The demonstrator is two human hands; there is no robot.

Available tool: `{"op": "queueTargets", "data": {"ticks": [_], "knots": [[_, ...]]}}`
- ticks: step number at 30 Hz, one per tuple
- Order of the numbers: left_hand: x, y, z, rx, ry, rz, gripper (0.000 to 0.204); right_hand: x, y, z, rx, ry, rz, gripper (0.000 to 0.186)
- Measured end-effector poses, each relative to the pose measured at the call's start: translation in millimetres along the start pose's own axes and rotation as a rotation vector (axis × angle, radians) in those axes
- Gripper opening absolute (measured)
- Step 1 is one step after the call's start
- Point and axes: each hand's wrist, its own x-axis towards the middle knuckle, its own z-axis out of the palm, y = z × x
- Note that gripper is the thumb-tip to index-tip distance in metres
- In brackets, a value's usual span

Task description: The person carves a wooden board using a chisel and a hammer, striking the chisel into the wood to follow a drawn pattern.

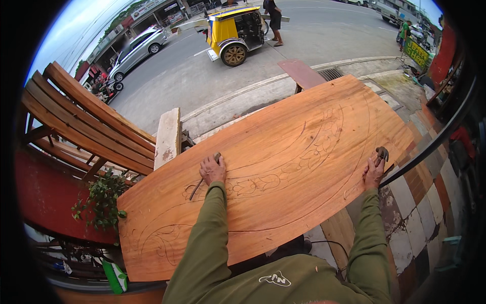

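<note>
A broad reddish-brown wooden board (253, 152) lies slantwise before me, with a leafy scroll pattern (268, 181) drawn or cut along its middle. My left hand (213, 171) is closed round a chisel (195, 190), whose dark, thin shaft slants down to the left over the board near the pattern's left end. By the board's right edge, my right hand (373, 173) is wrapped round a hammer (382, 153), its dark metal head showing above the fingers. Most of the hammer's handle is hidden by the hand.
Stacked curved timbers (91, 116) stand at the left, above a leafy plant (104, 200) and a green brush (115, 277). A dark curved bar (438, 139) runs close by on the right. Beyond the board are a street (177, 76), a yellow sidecar (223, 35) and a person (274, 20).
</note>
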Motion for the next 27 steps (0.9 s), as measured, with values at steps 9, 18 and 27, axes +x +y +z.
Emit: {"op": "queueTargets", "data": {"ticks": [9,18,27], "knots": [[-7.4,-11.6,-7.0,-0.009,-0.041,-0.023,0.040,9.5,16.6,5.2,0.027,-0.029,0.002,0.044],[-4.6,-7.2,-5.9,-0.012,-0.037,-0.007,0.040,8.9,11.6,3.4,0.041,-0.015,0.016,0.049],[-4.4,-8.2,-6.7,0.025,-0.054,-0.021,0.040,7.3,8.9,3.9,0.043,-0.042,0.040,0.057]]}}
